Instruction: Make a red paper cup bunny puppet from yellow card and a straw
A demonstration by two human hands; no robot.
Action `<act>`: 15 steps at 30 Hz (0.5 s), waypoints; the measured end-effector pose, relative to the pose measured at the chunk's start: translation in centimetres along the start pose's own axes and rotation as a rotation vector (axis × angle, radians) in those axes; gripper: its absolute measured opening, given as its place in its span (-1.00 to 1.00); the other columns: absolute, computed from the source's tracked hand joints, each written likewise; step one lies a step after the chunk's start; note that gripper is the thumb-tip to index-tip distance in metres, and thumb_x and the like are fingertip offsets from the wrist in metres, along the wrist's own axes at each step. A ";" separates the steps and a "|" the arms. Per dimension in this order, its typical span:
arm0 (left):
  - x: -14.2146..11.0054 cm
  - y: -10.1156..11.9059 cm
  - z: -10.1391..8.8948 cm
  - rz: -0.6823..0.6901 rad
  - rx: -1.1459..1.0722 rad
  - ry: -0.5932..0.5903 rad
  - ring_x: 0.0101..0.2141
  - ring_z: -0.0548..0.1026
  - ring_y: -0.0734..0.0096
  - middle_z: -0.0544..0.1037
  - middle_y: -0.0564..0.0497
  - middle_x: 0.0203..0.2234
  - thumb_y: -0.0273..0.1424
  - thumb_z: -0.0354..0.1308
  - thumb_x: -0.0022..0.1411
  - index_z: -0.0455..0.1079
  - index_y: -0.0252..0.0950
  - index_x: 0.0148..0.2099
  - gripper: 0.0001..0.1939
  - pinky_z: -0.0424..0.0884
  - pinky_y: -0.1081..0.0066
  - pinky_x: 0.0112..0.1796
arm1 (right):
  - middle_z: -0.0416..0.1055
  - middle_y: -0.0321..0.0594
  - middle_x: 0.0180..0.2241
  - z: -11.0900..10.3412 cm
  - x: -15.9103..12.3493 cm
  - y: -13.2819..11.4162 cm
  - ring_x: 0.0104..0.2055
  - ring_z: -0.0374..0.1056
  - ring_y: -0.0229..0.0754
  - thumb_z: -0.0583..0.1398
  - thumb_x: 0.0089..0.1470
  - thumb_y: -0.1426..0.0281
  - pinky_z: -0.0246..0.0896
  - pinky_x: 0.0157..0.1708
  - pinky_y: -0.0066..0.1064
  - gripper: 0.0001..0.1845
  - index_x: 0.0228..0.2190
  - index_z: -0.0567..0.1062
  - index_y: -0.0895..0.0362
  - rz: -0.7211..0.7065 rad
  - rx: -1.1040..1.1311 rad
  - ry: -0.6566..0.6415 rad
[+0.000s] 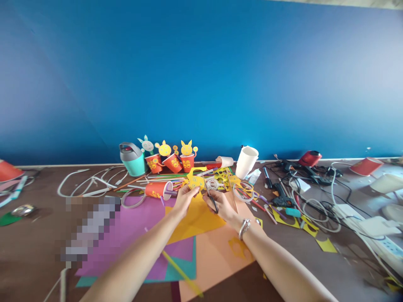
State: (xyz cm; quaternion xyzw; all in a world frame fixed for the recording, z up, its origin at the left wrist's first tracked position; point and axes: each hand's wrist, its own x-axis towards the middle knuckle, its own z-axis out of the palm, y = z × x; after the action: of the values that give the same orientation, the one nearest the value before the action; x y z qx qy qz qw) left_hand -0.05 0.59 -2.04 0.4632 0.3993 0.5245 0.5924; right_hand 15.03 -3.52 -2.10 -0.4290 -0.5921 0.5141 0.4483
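Observation:
Between the fingers of my left hand point(185, 200) is a yellow paper cutout point(197, 181) with a face drawn on it. My right hand point(220, 204) grips a pair of scissors point(213, 203), whose blades reach toward the cutout's right edge. Whether the blades touch the paper I cannot tell. Beneath both hands lie an orange-yellow sheet point(201, 222), a purple sheet point(126, 230) and a peach sheet point(217, 256). A red paper cup point(154, 190) rests on its side left of my left hand. Just beyond the scissors sits a white tape roll point(213, 183).
Red cups with paper animal heads point(187, 161) stand by the blue wall, beside a teal container point(134, 163). A white cup point(246, 162) stands further right. A glue gun point(283, 197), cables and a power strip point(374, 235) crowd the right side. Yellow scraps point(326, 245) lie about.

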 end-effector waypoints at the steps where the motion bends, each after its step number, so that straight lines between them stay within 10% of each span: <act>1: 0.0 0.0 0.0 -0.003 -0.003 0.000 -0.56 0.21 0.54 0.34 0.10 -0.64 -0.21 0.32 -0.10 0.40 -0.34 -0.49 -0.71 0.10 0.48 -0.48 | 0.06 -0.44 -0.68 0.0 0.0 0.1 -0.67 -0.02 -0.39 0.23 -0.03 0.08 -0.16 -0.67 -0.49 -0.63 -0.49 0.38 0.15 0.000 -0.003 -0.001; 15: 0.0 0.1 -0.1 0.004 -0.051 -0.001 -0.59 0.22 0.57 0.33 0.12 -0.67 -0.26 0.33 -0.10 0.39 -0.34 -0.54 -0.73 0.11 0.48 -0.49 | 0.05 -0.44 -0.70 0.0 0.0 -0.6 -0.69 -0.05 -0.40 0.21 -0.03 0.06 -0.18 -0.70 -0.50 -0.60 -0.56 0.33 0.13 -0.004 -0.016 -0.018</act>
State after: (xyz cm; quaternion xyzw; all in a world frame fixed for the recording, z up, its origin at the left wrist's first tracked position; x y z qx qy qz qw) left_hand -0.12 0.61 -1.99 0.4490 0.3845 0.5355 0.6032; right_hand 15.06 -3.59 -1.55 -0.4269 -0.6010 0.5122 0.4406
